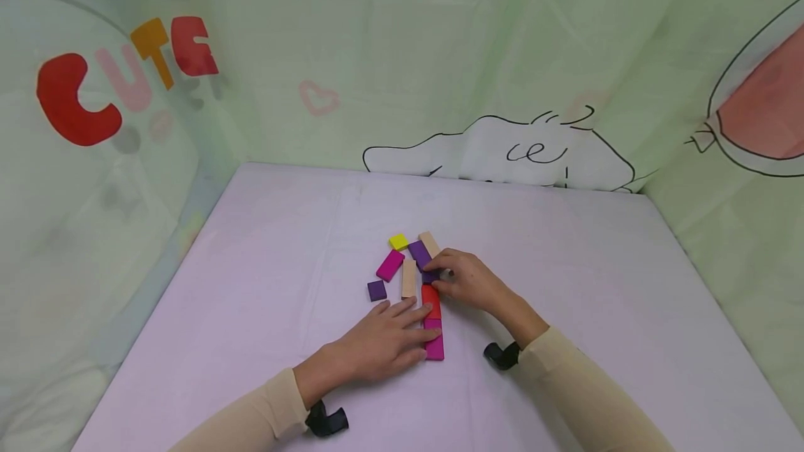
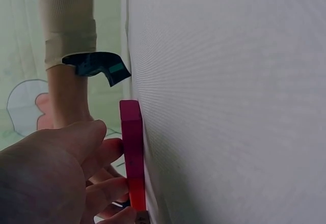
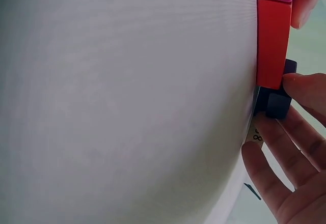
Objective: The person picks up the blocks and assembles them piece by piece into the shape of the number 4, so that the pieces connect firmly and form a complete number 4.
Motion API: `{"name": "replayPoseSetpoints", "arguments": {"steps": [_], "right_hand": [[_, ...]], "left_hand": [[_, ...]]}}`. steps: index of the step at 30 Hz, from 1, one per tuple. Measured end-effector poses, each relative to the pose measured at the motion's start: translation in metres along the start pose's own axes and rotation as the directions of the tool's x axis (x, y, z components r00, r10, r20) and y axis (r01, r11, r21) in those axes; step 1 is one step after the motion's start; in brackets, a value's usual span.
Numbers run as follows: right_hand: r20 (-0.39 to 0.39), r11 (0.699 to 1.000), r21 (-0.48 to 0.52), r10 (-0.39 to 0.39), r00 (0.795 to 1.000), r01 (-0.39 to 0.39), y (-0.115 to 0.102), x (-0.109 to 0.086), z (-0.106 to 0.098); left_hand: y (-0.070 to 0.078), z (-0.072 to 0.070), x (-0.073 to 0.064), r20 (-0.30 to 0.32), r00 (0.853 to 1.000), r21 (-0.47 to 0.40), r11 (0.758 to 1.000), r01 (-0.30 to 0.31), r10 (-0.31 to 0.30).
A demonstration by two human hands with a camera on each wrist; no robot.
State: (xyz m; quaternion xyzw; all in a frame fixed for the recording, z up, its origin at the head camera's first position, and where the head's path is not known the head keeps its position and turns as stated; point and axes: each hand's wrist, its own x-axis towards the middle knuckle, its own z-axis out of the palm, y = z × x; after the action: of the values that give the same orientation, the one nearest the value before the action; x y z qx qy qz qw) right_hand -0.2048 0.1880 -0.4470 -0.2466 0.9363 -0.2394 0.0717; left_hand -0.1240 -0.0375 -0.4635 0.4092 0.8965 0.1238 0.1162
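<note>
A red block [image 1: 431, 298] and a magenta block [image 1: 434, 349] lie end to end in a line on the white-covered table. My left hand [image 1: 383, 342] rests beside them with its fingers spread, fingertips on the side and top of both. At the far end of the red block, my right hand [image 1: 471, 281] pinches a small dark purple block [image 3: 277, 106] between thumb and fingers. In the left wrist view, the magenta block [image 2: 133, 142] stands along the fingertips of the left hand [image 2: 56, 168].
Beyond the hands lie a longer purple block [image 1: 418, 252], a yellow block [image 1: 398, 242], another magenta block [image 1: 391, 266], a dark purple square block [image 1: 377, 291] and two plain wooden blocks, one nearer [image 1: 408, 277]. Printed fabric walls [image 1: 402, 54] enclose the table.
</note>
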Motion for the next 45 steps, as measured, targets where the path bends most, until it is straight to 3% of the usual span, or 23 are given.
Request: {"name": "replayPoseSetpoints", "arguments": {"steps": [35,45], "right_hand": [[0.015,0.999,-0.008,-0.033,0.999,0.033,-0.0011,-0.0033,0.0007],[0.026,0.996,0.081,-0.031,0.999,0.028,0.0000,-0.0061,0.0000]], "left_hand": [[-0.0007,-0.0027,-0.0006,0.006,1.000,0.003,1.000,-0.013,0.013],[-0.0008,-0.0026,-0.0002,0.016,1.000,-0.009,1.000,-0.010,0.010]]}}
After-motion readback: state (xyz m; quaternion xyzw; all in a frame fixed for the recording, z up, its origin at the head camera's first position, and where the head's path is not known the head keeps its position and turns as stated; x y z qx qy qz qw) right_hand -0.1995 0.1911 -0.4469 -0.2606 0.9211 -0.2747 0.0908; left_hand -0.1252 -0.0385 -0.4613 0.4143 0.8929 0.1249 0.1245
